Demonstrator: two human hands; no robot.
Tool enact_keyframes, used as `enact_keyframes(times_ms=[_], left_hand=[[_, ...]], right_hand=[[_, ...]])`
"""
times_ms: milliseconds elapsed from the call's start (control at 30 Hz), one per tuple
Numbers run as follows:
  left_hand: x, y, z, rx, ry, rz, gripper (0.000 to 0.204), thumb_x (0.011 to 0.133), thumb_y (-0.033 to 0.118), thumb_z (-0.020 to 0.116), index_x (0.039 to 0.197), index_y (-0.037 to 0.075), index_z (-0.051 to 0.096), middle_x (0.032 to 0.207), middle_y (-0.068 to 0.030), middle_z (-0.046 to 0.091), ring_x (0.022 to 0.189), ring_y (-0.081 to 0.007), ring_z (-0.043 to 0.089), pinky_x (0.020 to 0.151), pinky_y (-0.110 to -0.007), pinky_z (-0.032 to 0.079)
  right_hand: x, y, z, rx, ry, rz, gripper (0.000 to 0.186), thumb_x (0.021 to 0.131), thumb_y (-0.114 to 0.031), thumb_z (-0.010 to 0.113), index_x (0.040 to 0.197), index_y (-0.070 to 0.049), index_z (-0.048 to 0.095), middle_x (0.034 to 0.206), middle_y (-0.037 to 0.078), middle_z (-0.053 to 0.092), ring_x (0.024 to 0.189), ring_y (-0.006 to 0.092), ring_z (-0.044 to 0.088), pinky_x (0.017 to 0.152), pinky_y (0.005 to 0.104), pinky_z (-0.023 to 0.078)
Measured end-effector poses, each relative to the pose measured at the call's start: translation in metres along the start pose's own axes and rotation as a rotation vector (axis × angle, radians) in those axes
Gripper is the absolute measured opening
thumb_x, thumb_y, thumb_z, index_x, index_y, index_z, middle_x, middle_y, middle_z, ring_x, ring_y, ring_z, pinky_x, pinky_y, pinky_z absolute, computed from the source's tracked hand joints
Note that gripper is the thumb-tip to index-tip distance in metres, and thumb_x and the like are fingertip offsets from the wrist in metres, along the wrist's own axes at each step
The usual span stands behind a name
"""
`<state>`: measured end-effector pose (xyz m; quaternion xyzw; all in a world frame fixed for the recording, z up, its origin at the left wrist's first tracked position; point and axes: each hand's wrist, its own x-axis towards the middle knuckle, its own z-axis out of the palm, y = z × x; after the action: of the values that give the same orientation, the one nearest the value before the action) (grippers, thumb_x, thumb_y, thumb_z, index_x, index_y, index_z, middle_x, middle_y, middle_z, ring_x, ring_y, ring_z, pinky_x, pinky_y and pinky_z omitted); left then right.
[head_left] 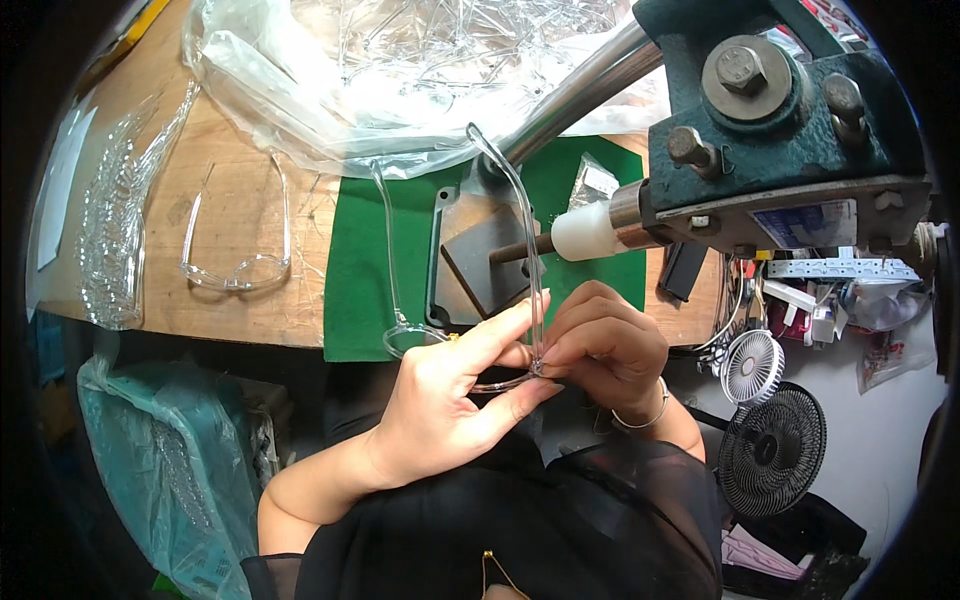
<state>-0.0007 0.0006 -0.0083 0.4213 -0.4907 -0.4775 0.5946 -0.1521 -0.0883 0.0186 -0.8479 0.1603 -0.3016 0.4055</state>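
Observation:
A clear plastic eyeglass frame (527, 212) is held in front of me at the bench's near edge, both temples unfolded and reaching away from me. My left hand (440, 400) is closed round its front, with fingers on both sides of the right end piece. At that hinge corner, my right hand (608, 345) pinches with thumb and fingertips. Whether something tiny also sits between those fingertips is hidden. One lens rim shows left of my left hand; the other is partly covered by my fingers.
A green bench press (790, 130) overhangs from the right, above a metal block (485, 265) on a green mat (355, 290). Another clear frame (235, 275) lies left, near stacked clear parts (115, 230). Behind is a plastic bag (290, 110) of frames. Fans (770, 450) stand lower right.

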Motion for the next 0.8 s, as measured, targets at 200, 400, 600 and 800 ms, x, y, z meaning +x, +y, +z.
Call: enact_keyframes(times_ms=[200,400,600,800], left_hand=[[0.000,-0.004,0.003,0.027,-0.036,0.008,0.057,0.070,0.001,0.067,0.122,-0.002,0.042,0.094,-0.0126,0.061,0.081,-0.0115,0.060,0.072,-0.022,0.046],[-0.001,0.003,0.001,-0.113,-0.129,-0.156,0.058,0.071,-0.002,0.065,0.123,-0.007,0.039,0.109,-0.0123,0.057,0.088,-0.0096,0.056,0.080,-0.022,0.041],[-0.002,0.003,-0.002,-0.142,-0.152,-0.160,0.059,0.073,-0.001,0.063,0.124,-0.007,0.036,0.102,-0.0105,0.059,0.084,-0.0075,0.055,0.075,-0.020,0.042],[-0.003,0.004,0.008,-0.206,-0.022,-0.184,0.061,0.072,0.003,0.066,0.126,0.003,0.038,0.079,-0.0076,0.063,0.072,-0.0084,0.058,0.067,-0.020,0.045]], right_hand=[[-0.008,0.004,0.000,0.151,0.040,0.069,0.013,0.069,-0.001,0.067,0.078,-0.003,0.058,0.075,0.006,0.058,0.070,0.0181,0.053,0.063,0.0262,0.043],[-0.013,0.009,0.006,0.382,0.072,0.145,0.013,0.070,0.000,0.065,0.080,-0.002,0.057,0.076,0.006,0.055,0.068,0.0171,0.051,0.061,0.0251,0.041],[-0.011,0.011,0.007,0.237,0.056,0.010,0.013,0.070,0.001,0.065,0.080,-0.003,0.057,0.074,0.005,0.055,0.067,0.0169,0.050,0.060,0.0256,0.040],[-0.012,0.008,0.005,0.209,0.221,-0.034,0.009,0.073,-0.004,0.064,0.078,-0.003,0.056,0.071,0.006,0.055,0.065,0.0177,0.048,0.059,0.0264,0.039]])
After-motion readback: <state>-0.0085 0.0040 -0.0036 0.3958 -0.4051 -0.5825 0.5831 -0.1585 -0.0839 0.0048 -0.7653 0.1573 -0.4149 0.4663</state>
